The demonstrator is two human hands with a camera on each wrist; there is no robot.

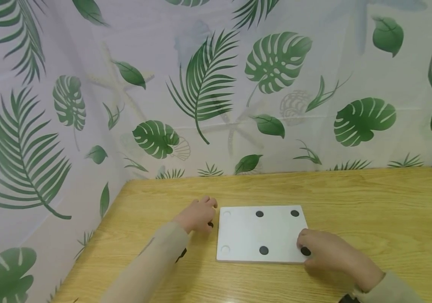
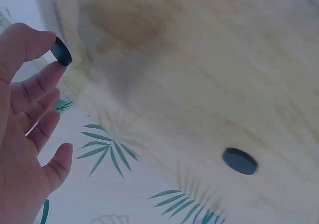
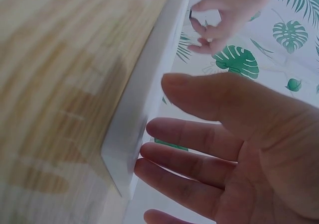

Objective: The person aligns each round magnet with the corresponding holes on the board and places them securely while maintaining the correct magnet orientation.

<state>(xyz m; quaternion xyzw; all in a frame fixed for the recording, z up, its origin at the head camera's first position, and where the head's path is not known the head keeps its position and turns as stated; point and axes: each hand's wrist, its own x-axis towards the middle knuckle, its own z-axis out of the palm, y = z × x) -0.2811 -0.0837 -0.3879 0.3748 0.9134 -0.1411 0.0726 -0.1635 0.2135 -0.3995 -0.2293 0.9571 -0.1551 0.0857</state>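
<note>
A white board (image 1: 253, 231) with round recesses lies on the table. Black discs sit at its top middle (image 1: 259, 213), top right (image 1: 295, 213), bottom middle (image 1: 263, 250) and bottom right (image 1: 306, 251); the two left recesses show bare white. Beside the board's left edge, my left hand (image 1: 199, 213) pinches a black disc (image 2: 62, 52) between thumb and index finger. Another black disc (image 2: 240, 161) lies on the wood in the left wrist view. My right hand (image 1: 327, 252) is at the board's lower right corner, fingers slightly bent and thumb apart, around the bottom right disc.
The wooden table (image 1: 382, 210) reaches back to a white cloth (image 1: 216, 160) printed with green leaves. The cloth also hangs along the left side. A dark strap (image 1: 348, 299) shows at the right wrist.
</note>
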